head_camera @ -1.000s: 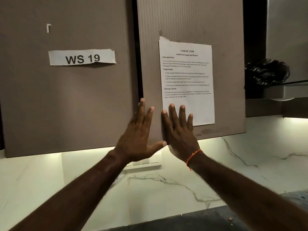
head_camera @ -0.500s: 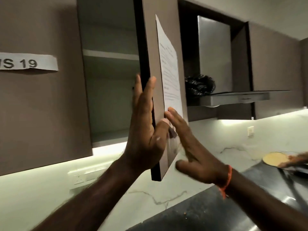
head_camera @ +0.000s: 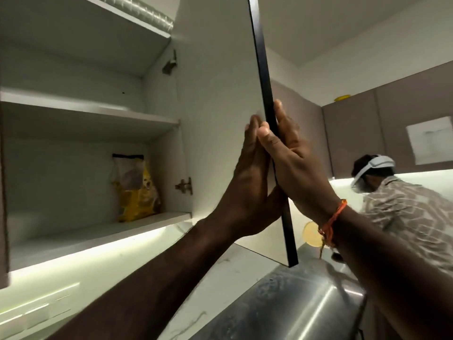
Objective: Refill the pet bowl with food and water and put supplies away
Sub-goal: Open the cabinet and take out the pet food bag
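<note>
Cabinet door (head_camera: 220,119): swung open, left hand (head_camera: 247,187) and right hand (head_camera: 296,165) flat-fingered either side of its edge. Pet food bag (head_camera: 136,190): untouched, lower shelf's back right corner. Bowl unseen; filling, stowing outstanding.

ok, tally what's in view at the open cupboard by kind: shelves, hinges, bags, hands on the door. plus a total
Shelves: 3 (top, middle, bottom)
Hinges: 2 (upper, lower)
Bags: 1, a yellow bag standing on the bottom shelf
Hands on the door: 2, left hand and right hand, flat against opposite faces at its edge
Total: 8
</note>
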Demonstrator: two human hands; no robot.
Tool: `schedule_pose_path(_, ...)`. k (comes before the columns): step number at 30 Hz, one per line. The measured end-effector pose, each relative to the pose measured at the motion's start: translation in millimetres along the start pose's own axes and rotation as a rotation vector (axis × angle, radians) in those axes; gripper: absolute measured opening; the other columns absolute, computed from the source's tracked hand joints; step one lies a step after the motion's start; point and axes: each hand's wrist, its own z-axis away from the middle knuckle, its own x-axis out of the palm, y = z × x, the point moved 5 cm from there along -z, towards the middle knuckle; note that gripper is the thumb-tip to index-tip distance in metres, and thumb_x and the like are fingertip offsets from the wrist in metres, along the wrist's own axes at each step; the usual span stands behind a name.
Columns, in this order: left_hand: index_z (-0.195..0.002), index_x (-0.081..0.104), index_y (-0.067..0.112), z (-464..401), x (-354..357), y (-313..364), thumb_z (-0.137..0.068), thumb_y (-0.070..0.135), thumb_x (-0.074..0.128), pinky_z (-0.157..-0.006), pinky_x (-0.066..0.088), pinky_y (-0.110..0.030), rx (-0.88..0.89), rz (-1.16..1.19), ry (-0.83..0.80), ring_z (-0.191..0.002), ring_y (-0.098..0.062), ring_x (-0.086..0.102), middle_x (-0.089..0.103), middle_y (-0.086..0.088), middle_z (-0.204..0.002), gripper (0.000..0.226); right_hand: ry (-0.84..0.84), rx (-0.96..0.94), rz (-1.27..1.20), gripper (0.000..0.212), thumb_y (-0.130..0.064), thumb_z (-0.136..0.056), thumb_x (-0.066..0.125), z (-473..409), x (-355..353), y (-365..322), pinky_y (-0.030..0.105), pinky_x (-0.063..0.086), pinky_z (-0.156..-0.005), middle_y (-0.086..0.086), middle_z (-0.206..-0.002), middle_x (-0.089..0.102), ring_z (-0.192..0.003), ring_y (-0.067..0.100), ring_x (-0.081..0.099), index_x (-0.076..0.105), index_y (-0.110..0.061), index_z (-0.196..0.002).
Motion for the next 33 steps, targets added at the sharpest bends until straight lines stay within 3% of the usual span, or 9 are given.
schedule_pose_path(5, -0.164, -0.008, 0.021, -23.1, 44.9, -9.8, -0.096, 0.043, 0.057, -0.129, 0.003, -0.056, -0.069, -0.072, -0.173, -0.157, -0.015, -0.023, -0.018, 0.002, -0.172, 0.097, 0.162, -0.039, 0.472, 0.057, -0.038, -0.107, 0.042, -6.3, -45.0, 23.2, 0.039, 0.04, -0.118, 0.001, -0.157, 0.045, -0.143, 0.015, 0.044, 0.028, -0.023, -0.16)
schedule_pose_path(8, -0.163, -0.007, 0.023, -24.8, 68.9, -19.8, -0.096, 0.052, 0.06, -0.127, 0.01, -0.06, -0.009, -0.236, -0.285, -0.158, -0.024, -0.02, -0.015, -0.001, -0.173, 0.099, 0.138, -0.023, 0.747, 0.059, -0.039, -0.109, 0.037, -4.1, -59.3, 43.5, 0.037, 0.029, -0.122, 0.005, -0.169, 0.02, -0.153, 0.019, 0.027, 0.021, -0.019, -0.162)
schedule_pose_path(12, -0.163, -0.011, 0.027, -15.6, 98.9, -39.6, -0.095, 0.065, 0.051, -0.123, 0.018, -0.066, -0.005, -0.404, -0.395, -0.157, -0.029, -0.023, -0.023, -0.002, -0.171, 0.099, 0.036, -0.058, 0.986, 0.059, -0.044, -0.108, 0.031, 5.1, -68.0, 79.0, 0.046, 0.051, -0.1, 0.006, -0.172, -0.004, -0.133, 0.039, 0.053, 0.024, -0.02, -0.161)
schedule_pose_path(17, -0.165, -0.008, 0.023, -8.6, 106.0, -52.6, -0.096, 0.069, 0.045, -0.124, 0.013, -0.066, 0.039, -0.478, -0.415, -0.156, -0.03, -0.027, -0.027, -0.006, -0.17, 0.098, 0.057, -0.099, 1.069, 0.065, -0.049, -0.106, 0.028, 9.3, -66.1, 89.6, 0.048, 0.051, -0.097, 0.011, -0.171, -0.009, -0.13, 0.042, 0.053, 0.023, -0.017, -0.162)
schedule_pose_path(20, -0.164, -0.004, 0.02, -2.4, 89.6, -60.5, -0.096, 0.065, 0.048, -0.124, 0.014, -0.064, 0.074, -0.577, -0.429, -0.158, -0.033, -0.018, -0.017, -0.011, -0.172, 0.096, 0.123, -0.066, 1.196, 0.069, -0.056, -0.104, 0.028, 10.6, -58.3, 85.7, 0.057, 0.037, -0.113, 0.013, -0.171, -0.003, -0.151, 0.04, 0.026, 0.026, -0.018, -0.161)
schedule_pose_path(23, -0.165, -0.004, 0.016, 13.0, 57.5, -73.8, -0.097, 0.062, 0.047, -0.124, 0.008, -0.065, -0.049, -0.664, -0.392, -0.159, -0.033, -0.014, -0.013, -0.014, -0.172, 0.097, 0.17, -0.11, 1.258, 0.069, -0.059, -0.102, 0.036, 17.0, -35.8, 75.4, 0.061, 0.019, -0.12, 0.01, -0.172, 0.004, -0.157, 0.035, 0.009, 0.028, -0.022, -0.16)
schedule_pose_path(26, -0.165, 0.001, 0.016, 35.2, 11.0, -85.9, -0.098, 0.064, 0.045, -0.125, 0.004, -0.064, -0.146, -0.739, -0.301, -0.159, -0.034, -0.009, -0.008, -0.014, -0.173, 0.094, 0.154, -0.198, 1.241, 0.069, -0.057, -0.097, 0.046, 23.6, 5.1, 65.7, 0.057, 0.017, -0.121, 0.01, -0.17, 0.013, -0.157, 0.035, 0.011, 0.036, -0.021, -0.156)
schedule_pose_path(29, -0.163, 0.019, 0.014, 61.1, -46.8, -93.7, -0.096, 0.06, 0.049, -0.126, 0.016, -0.06, -0.089, -0.802, -0.217, -0.16, -0.035, 0.008, 0.01, -0.016, -0.172, 0.087, 0.092, -0.27, 1.14, 0.073, -0.052, -0.091, 0.055, 26.8, 55.4, 59.3, 0.054, 0.025, -0.117, 0.012, -0.168, 0.021, -0.153, 0.036, 0.021, 0.04, -0.018, -0.153)
schedule_pose_path(33, -0.163, 0.021, 0.013, 104.0, -133.9, -109.6, -0.09, 0.056, 0.059, -0.126, 0.017, -0.057, -0.149, -0.937, -0.187, -0.16, -0.034, 0.009, 0.01, -0.015, -0.172, 0.093, 0.018, -0.309, 0.939, 0.077, -0.051, -0.088, 0.059, 30.3, 127.5, 52.8, 0.052, 0.033, -0.111, 0.012, -0.166, 0.024, -0.148, 0.036, 0.03, 0.039, -0.016, -0.154)
